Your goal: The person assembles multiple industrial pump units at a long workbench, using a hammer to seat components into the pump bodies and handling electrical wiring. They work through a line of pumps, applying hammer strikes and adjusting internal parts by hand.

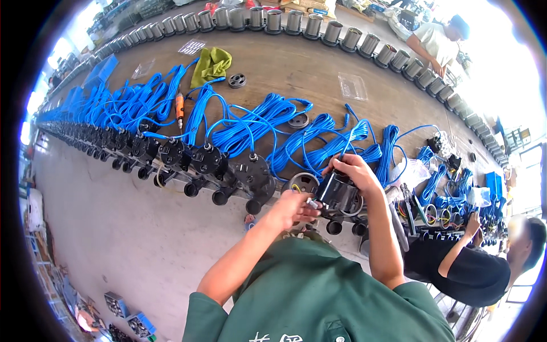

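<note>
A black pump-like housing (337,195) with a blue cable at its top sits at the bench edge in front of me. My right hand (354,171) grips its upper end from the right, fingers curled over the top. My left hand (296,208) is closed at the housing's left side, beside a small silver cylindrical piece (311,203). What lies inside the left fingers is mostly hidden. Just behind the left hand is an open round black part (303,183) with a yellow wire.
Black pump units (208,161) line the bench edge leftward, with blue cable coils (256,122) behind. An orange-handled screwdriver (180,108) and green cloth (211,66) lie there too. Metal cylinders (273,21) border the far edge. Co-workers sit at right (467,268) and far right (439,45).
</note>
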### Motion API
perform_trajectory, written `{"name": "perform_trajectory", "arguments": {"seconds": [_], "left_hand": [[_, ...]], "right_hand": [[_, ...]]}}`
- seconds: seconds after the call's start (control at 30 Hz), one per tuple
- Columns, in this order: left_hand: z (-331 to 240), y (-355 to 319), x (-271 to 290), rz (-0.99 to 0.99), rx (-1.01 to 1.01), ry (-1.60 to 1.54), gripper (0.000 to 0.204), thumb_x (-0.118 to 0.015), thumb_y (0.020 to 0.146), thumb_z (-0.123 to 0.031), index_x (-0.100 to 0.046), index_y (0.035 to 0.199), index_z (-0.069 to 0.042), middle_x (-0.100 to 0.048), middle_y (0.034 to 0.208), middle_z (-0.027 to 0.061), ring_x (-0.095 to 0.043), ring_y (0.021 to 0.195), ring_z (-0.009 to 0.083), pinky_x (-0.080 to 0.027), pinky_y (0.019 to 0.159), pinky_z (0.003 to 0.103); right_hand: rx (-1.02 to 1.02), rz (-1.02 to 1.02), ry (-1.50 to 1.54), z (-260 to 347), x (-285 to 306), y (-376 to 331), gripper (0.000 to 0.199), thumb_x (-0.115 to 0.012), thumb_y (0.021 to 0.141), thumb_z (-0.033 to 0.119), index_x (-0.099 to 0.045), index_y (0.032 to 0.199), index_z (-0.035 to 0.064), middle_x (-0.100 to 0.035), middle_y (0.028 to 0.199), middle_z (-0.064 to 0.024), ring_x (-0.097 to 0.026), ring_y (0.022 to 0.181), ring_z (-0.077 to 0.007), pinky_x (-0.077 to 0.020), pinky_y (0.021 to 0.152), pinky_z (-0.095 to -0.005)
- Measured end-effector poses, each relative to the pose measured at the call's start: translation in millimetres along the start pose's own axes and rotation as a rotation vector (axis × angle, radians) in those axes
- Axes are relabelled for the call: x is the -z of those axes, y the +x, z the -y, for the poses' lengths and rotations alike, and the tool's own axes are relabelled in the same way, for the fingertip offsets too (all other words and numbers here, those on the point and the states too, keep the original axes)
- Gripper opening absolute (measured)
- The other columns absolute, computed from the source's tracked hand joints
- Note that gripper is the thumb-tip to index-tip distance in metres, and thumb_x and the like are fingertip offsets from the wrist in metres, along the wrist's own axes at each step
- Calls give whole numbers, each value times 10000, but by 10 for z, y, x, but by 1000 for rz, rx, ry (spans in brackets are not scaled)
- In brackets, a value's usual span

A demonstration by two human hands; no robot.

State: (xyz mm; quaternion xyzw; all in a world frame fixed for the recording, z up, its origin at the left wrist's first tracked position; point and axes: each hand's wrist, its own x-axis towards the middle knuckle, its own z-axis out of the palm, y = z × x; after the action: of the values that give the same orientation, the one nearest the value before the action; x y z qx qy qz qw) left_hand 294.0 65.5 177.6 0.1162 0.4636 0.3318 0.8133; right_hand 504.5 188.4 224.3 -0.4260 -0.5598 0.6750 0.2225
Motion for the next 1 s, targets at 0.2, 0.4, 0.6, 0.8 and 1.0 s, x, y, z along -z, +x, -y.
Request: {"name": "perform_trajectory", "arguments": {"seconds": [0.2, 0.4, 0.6, 0.8, 1.0], "left_hand": [[-237, -28, 15, -271, -95, 528, 283, -605, 996, -296, -661, 962, -21, -650, 747, 63, -525, 524, 118, -317, 396, 271], [-494, 12, 191, -163, 50, 310, 267, -626, 999, -260, -622, 904, -10, -575, 738, 38, -402, 490, 69, -215, 390, 240], [-410, 34, 106, -203, -38, 90, 260, -686, 1002, -244, -621, 898, -14, -586, 760, 43, -415, 515, 60, -263, 390, 215], [-225, 100, 121, -221, -194, 369, 230, -713, 949, -213, -634, 881, -8, -628, 723, 74, -523, 526, 140, -363, 425, 301], [-98, 56, -48, -552, -1018, 1250, 143, -680, 894, -128, -632, 930, 2, -681, 833, 219, -674, 778, 450, -516, 676, 511]], "right_hand": [[-42, -163, 29, -29, -77, 151, 237, -618, 1025, 212, -679, 1014, -17, -763, 966, -126, -711, 827, -154, -577, 776, -301], [-57, -165, 138, -233, -89, 485, 220, -620, 1036, 214, -648, 1046, -4, -759, 1013, -153, -738, 826, -187, -610, 750, -326], [-50, -234, 116, -373, -3, 552, 271, -631, 995, 252, -714, 1026, -4, -725, 885, -70, -654, 751, -152, -525, 690, -310], [-132, -276, 184, -240, -52, 497, 255, -638, 979, 225, -728, 1003, -12, -692, 843, -67, -633, 720, -163, -510, 661, -333], [-79, -302, -103, -324, -54, 685, 277, -654, 939, 229, -761, 966, -24, -697, 812, -86, -621, 713, -176, -493, 657, -356]]}}
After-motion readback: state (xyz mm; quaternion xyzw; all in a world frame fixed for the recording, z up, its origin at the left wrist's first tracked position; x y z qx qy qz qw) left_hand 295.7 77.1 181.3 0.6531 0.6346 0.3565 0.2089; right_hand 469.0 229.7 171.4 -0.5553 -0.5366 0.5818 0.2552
